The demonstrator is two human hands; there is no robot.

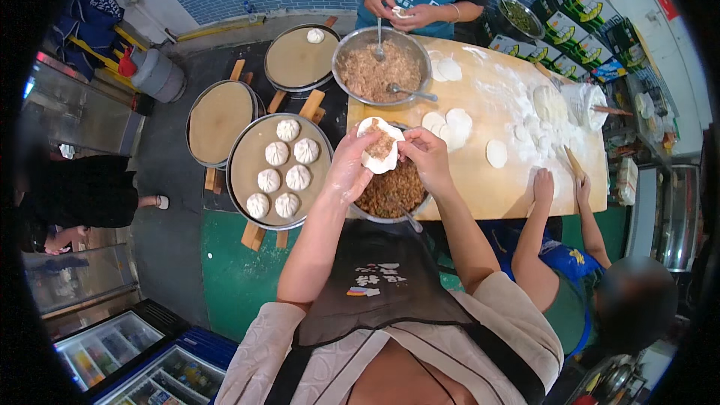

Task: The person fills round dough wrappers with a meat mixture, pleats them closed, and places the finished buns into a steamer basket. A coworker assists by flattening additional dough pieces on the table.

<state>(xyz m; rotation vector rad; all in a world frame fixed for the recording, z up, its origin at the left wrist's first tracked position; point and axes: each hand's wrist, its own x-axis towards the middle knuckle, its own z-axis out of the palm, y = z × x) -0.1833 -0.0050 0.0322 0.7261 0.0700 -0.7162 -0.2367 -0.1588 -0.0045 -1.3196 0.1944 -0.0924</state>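
A round dough wrapper (383, 167) with minced meat filling (380, 145) on it lies in my left hand (350, 166), whose thumb rests on the filling. My right hand (428, 158) pinches the wrapper's right edge between thumb and fingertips. Both hands are above a metal bowl of dark brown chopped filling (391, 191), which they partly hide; a spoon (413, 221) leans on its near rim. Left of my hands, a round steamer tray (243, 180) bears several pleated buns (297, 178). Beyond my hands stands a metal bowl (343, 81) of pale minced meat with two spoons.
Two more lined steamer trays (220, 115) (295, 62) stand at the left, the farther one with one bun (315, 36). Flat wrappers (457, 126) lie on the floured wooden table (472, 197). Across it, a co-worker's hands (413, 16) hold dough; at right, another's hands (544, 184) work with a rolling pin (574, 162).
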